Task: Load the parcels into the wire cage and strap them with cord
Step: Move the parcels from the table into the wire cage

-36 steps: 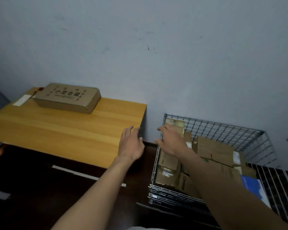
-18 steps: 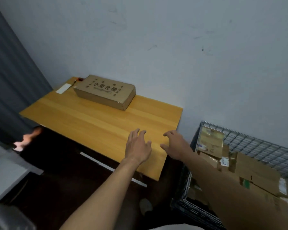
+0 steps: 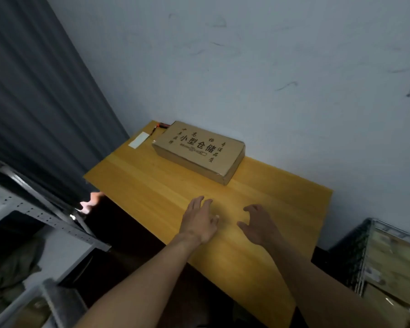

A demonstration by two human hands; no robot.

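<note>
A flat brown cardboard parcel (image 3: 199, 151) with printed black characters lies at the far side of the wooden table (image 3: 152, 190), against the wall. My left hand (image 3: 199, 221) hovers over the table's middle, fingers spread and empty. Beside it my right hand (image 3: 258, 223) is held out with loosely bent fingers, also empty. Both hands are well short of the parcel. The wire cage (image 3: 367, 256) with several cardboard parcels (image 3: 395, 263) inside shows at the lower right edge. A red and black cord (image 3: 160, 126) lies behind the parcel's left end.
A white paper slip (image 3: 139, 140) lies on the table's far left corner. A dark grey curtain (image 3: 40, 95) hangs on the left. A grey metal shelf frame (image 3: 45, 214) stands at lower left. The floor below the table is dark.
My view has swung left from the cage to the table. Both hands left the cage side and now reach over the tabletop toward the parcel.
</note>
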